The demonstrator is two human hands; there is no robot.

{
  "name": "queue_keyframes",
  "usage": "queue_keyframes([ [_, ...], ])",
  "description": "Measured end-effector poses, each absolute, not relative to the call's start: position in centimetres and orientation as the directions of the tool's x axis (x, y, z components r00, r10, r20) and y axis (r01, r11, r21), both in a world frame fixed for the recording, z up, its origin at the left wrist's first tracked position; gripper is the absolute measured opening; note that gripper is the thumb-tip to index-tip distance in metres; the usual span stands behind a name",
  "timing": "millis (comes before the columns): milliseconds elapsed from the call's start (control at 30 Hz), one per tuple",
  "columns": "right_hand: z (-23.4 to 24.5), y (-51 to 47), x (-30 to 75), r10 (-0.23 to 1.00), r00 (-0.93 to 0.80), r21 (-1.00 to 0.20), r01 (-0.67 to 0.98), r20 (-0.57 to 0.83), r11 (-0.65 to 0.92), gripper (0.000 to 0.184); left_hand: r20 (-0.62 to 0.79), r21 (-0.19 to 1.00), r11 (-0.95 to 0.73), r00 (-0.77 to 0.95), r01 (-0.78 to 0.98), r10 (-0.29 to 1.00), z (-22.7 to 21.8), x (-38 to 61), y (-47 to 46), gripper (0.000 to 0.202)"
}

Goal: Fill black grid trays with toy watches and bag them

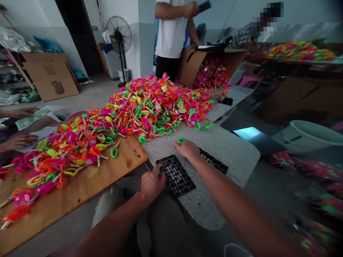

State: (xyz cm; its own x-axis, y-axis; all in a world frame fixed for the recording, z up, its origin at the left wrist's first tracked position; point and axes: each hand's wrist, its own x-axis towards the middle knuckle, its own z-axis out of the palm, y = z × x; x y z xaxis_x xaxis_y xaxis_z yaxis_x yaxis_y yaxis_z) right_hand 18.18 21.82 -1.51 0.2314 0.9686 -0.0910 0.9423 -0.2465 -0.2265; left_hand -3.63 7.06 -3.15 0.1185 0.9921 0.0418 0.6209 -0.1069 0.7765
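Note:
My right hand [187,148] reaches over a black plastic grid [178,176] and closes its fingers round a green ring-shaped toy [182,140] on the speckled stone table [230,150]. My left hand [152,182] grips the near left edge of the black grid, fingers curled on it. A big heap of neon pink, orange, green and yellow plastic toys [150,107] lies just beyond my right hand. It spreads left onto a wooden board [80,185].
Another person's hands [18,141] rest at the left edge beside papers. A person in a white shirt [171,32] stands behind the heap by an open cardboard box [198,64] of toys. A white tub [311,137] sits on the right, a fan [118,32] behind.

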Motion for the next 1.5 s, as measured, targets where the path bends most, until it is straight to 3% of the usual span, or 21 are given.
queue_keyframes([
  [100,-3.0,23.4,17.0,0.942,0.306,-0.256,0.908,-0.137,-0.332,0.047,0.299,0.637,-0.481,0.382,0.603,0.875,-2.4,-5.0,8.0,0.038],
  [200,-3.1,23.4,17.9,0.921,0.329,-0.296,0.876,-0.208,-0.380,0.036,0.331,0.474,-0.689,0.615,0.548,0.716,-2.7,-6.0,8.8,0.048],
  [300,-1.8,21.6,19.2,0.933,0.290,-0.416,0.837,-0.215,-0.356,0.029,0.249,0.390,-0.692,0.654,0.608,0.714,-3.4,-6.2,8.8,0.049],
  [433,-0.1,17.5,19.6,0.945,0.237,-0.809,0.496,-0.225,-0.317,0.022,0.222,0.315,-0.586,0.542,0.747,0.810,-3.3,-4.6,7.5,0.044],
  [567,-0.1,13.8,18.0,0.967,0.134,-0.921,0.301,-0.217,-0.248,0.017,0.190,0.296,-0.463,0.423,0.836,0.886,-2.7,-2.5,6.1,0.048],
  [700,-1.1,12.4,15.5,0.962,0.132,-0.917,0.293,-0.240,-0.269,0.020,0.193,0.342,-0.462,0.420,0.819,0.887,-2.9,-2.6,5.6,0.048],
  [833,-2.1,12.8,13.5,0.967,0.074,-0.876,0.410,-0.246,-0.254,0.034,0.224,0.403,-0.551,0.505,0.731,0.834,-3.4,-3.9,5.8,0.042],
  [933,-2.4,13.4,12.3,0.986,-0.040,-0.820,0.562,-0.159,-0.109,0.041,0.240,0.414,-0.593,0.546,0.691,0.803,-3.6,-4.5,6.0,0.033],
  [1100,-2.5,13.8,10.5,0.996,-0.087,-0.617,0.783,0.015,0.077,0.044,0.247,0.424,-0.613,0.566,0.667,0.787,-3.8,-4.8,6.6,0.025],
  [1333,-2.3,13.6,9.9,0.988,-0.157,-0.525,0.841,-0.011,0.128,0.031,0.172,0.442,-0.543,0.527,0.714,0.832,-2.6,-4.9,6.8,0.025],
  [1500,-2.7,14.0,9.8,0.983,-0.182,-0.470,0.870,-0.025,0.149,0.032,0.189,0.448,-0.533,0.507,0.718,0.841,-2.4,-4.9,6.9,0.022],
])
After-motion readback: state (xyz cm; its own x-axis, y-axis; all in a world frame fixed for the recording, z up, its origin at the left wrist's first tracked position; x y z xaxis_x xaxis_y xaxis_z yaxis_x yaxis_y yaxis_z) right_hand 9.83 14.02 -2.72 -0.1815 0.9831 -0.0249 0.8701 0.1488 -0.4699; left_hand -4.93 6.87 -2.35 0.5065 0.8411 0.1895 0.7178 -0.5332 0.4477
